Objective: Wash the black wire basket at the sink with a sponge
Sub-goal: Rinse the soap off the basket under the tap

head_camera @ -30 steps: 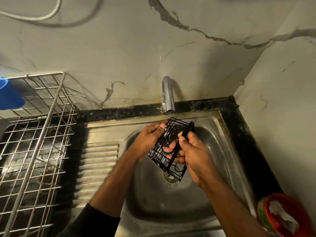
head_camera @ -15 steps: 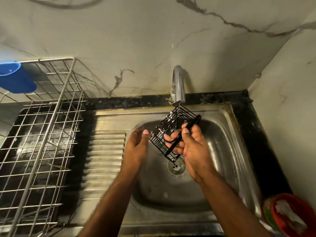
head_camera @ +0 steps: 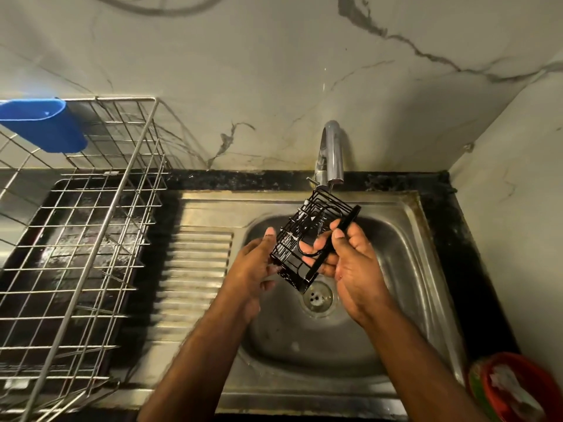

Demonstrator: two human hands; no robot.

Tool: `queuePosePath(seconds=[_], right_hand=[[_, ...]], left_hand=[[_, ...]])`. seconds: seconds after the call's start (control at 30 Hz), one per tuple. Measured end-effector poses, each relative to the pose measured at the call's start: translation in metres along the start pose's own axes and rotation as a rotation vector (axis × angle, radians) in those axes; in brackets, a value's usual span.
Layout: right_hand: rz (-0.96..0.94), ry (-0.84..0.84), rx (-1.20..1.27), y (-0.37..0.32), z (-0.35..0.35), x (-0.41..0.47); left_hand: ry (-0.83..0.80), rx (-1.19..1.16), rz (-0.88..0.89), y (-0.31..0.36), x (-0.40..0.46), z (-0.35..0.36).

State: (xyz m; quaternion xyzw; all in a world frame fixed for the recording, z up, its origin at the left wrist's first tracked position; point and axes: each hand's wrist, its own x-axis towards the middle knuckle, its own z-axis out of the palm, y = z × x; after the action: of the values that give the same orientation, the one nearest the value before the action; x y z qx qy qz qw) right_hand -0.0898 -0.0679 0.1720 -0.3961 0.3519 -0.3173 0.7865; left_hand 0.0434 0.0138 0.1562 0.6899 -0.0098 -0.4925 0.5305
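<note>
Over the stainless steel sink basin (head_camera: pixel 396 300): right hand (head_camera: pixel 350 263) gripping small black wire basket (head_camera: pixel 307 239), tilted; left hand (head_camera: pixel 253 269), fingers straight, touching its lower edge. Beyond, curved chrome tap (head_camera: pixel 330 156) trickling onto basket top. Step: rinsing. No sponge visible; next, probably fetching one.

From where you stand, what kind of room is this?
Most likely a home kitchen, at the washing-up corner. A steel sink with a ribbed drainboard sits under a tap, a wire dish rack stands beside it, and the walls are marble-look tile.
</note>
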Motion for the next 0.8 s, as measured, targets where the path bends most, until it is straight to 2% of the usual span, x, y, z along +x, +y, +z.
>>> queuePosePath(seconds=[0.2,0.5,0.8], right_hand=[[0.015,0.041,-0.021,-0.009,-0.008,-0.002],[0.018,0.05,-0.112,-0.016,-0.011,-0.003],[-0.074,0.119,-0.288,-0.023,-0.017,-0.003]], left_hand=[[-0.097,0.0,-0.042,-0.007,-0.01,0.0],[-0.138,0.038,-0.036,-0.006,-0.01,-0.001],[-0.233,0.102,-0.053,-0.009,-0.015,0.008]])
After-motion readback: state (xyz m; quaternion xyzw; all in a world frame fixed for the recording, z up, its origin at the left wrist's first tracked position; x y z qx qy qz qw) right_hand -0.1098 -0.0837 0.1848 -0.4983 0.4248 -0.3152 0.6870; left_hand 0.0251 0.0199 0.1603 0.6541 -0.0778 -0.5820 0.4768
